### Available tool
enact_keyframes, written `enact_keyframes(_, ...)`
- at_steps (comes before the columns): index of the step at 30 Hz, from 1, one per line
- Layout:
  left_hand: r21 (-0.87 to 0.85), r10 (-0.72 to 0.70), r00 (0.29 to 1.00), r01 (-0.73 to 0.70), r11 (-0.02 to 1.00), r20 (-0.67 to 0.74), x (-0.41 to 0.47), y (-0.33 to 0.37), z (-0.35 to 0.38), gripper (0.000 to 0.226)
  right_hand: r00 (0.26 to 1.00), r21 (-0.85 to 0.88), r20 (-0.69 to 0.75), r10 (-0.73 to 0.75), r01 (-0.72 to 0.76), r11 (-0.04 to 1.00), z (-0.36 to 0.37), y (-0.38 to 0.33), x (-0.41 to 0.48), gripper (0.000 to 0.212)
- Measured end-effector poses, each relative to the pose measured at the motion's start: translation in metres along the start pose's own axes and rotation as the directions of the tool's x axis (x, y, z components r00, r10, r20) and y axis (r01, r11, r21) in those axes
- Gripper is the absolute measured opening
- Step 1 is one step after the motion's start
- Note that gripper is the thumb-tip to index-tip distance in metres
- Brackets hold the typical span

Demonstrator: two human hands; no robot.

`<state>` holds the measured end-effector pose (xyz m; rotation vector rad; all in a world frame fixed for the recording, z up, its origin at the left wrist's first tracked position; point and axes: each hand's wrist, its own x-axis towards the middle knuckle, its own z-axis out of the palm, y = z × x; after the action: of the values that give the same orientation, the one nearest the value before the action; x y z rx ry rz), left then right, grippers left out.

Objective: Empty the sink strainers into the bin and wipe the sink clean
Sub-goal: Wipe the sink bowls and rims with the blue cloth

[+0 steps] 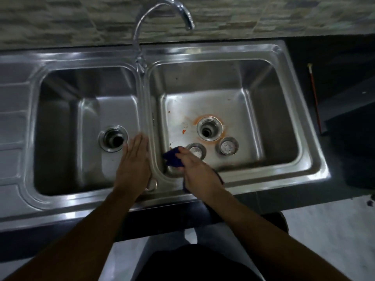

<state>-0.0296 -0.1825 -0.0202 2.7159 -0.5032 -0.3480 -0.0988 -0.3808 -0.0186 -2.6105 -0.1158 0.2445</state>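
Note:
A steel double sink (269,180) fills the view. In the right basin, two round metal strainers lie on the floor: one (197,151) beside my right hand, the other (226,146) further right. The right drain (209,128) is uncovered and ringed by orange stains (184,131). My right hand (199,173) grips a dark blue cloth (173,160) against the basin's near left corner. My left hand (135,167) lies flat with straight fingers on the divider between the basins. The left drain (113,138) is uncovered too.
A curved chrome tap (142,27) rises behind the divider, its spout over the right basin. A ribbed drainboard (12,126) lies to the left. On the dark counter to the right is a thin red stick (314,98). A tiled wall stands behind.

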Motion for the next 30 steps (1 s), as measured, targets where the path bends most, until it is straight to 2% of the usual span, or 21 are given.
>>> enact_keyframes(2, -0.005, 0.017, 1.0, -0.017, 1.0, -0.002, 0.001, -0.005, -0.003, 0.061, 1.0, 0.048, -0.011, 0.0, 0.001, 0.999, 0.017, -0.017, 0.021, 0.066)
enact_keyframes(3, -0.001, 0.026, 1.0, -0.026, 1.0, -0.01, 0.003, -0.008, -0.005, 0.06, 0.999, 0.132, -0.029, 0.037, -0.032, 0.991, 0.021, -0.02, 0.031, 0.059)
enact_keyframes(6, -0.034, 0.007, 0.999, -0.008, 0.999, -0.035, 0.019, -0.009, -0.009, 0.059, 0.959, 0.459, -0.173, 0.226, -0.124, 0.88, 0.02, -0.013, 0.056, 0.042)
enact_keyframes(7, -0.053, 0.0, 0.999, -0.002, 0.999, -0.044, 0.027, -0.007, -0.009, 0.057, 0.934, 0.513, -0.2, 0.294, -0.156, 0.844, 0.015, -0.007, 0.062, 0.039)
enact_keyframes(9, -0.08, 0.001, 0.997, -0.007, 0.997, -0.076, 0.047, -0.002, -0.008, 0.055, 0.896, 0.549, -0.227, 0.381, -0.205, 0.81, 0.006, 0.013, 0.073, 0.036)
enact_keyframes(11, -0.089, 0.013, 0.993, -0.024, 0.996, -0.121, 0.074, 0.005, -0.007, 0.056, 0.868, 0.56, -0.286, 0.405, -0.192, 0.806, -0.005, 0.041, 0.081, 0.034)
enact_keyframes(15, -0.066, 0.025, 0.977, -0.04, 0.997, -0.21, 0.122, 0.024, -0.001, 0.053, 0.774, 0.452, -0.415, 0.479, -0.281, 0.846, -0.032, 0.118, 0.102, 0.034)
enact_keyframes(17, -0.015, -0.006, 0.971, 0.002, 1.0, -0.24, 0.134, 0.026, 0.008, 0.053, 0.729, 0.397, -0.437, 0.527, -0.369, 0.84, -0.043, 0.167, 0.118, 0.035)
enact_keyframes(19, 0.024, -0.009, 0.962, 0.016, 1.0, -0.272, 0.137, 0.024, 0.016, 0.053, 0.694, 0.311, -0.419, 0.586, -0.496, 0.811, -0.049, 0.221, 0.137, 0.038)
enact_keyframes(21, 0.028, -0.025, 0.949, 0.035, 0.999, -0.313, 0.138, 0.023, 0.021, 0.054, 0.682, 0.222, -0.334, 0.651, -0.615, 0.757, -0.049, 0.267, 0.153, 0.043)
enact_keyframes(24, 0.088, -0.052, 0.953, 0.081, 0.993, -0.298, 0.143, 0.024, 0.023, 0.058, 0.719, -0.047, -0.145, 0.68, -0.691, 0.721, -0.034, 0.297, 0.18, 0.055)
enact_keyframes(27, 0.125, -0.058, 0.964, 0.093, 0.988, -0.258, 0.148, 0.023, 0.023, 0.059, 0.771, -0.294, -0.128, 0.624, -0.63, 0.719, -0.002, 0.267, 0.207, 0.058)
enact_keyframes(28, 0.126, -0.058, 0.965, 0.092, 0.988, -0.255, 0.147, 0.023, 0.023, 0.058, 0.796, -0.284, -0.127, 0.592, -0.601, 0.747, 0.011, 0.246, 0.214, 0.06)
enact_keyframes(30, 0.115, -0.055, 0.961, 0.089, 0.989, -0.271, 0.147, 0.022, 0.023, 0.057, 0.873, -0.14, -0.101, 0.477, -0.487, 0.862, 0.038, 0.198, 0.228, 0.061)
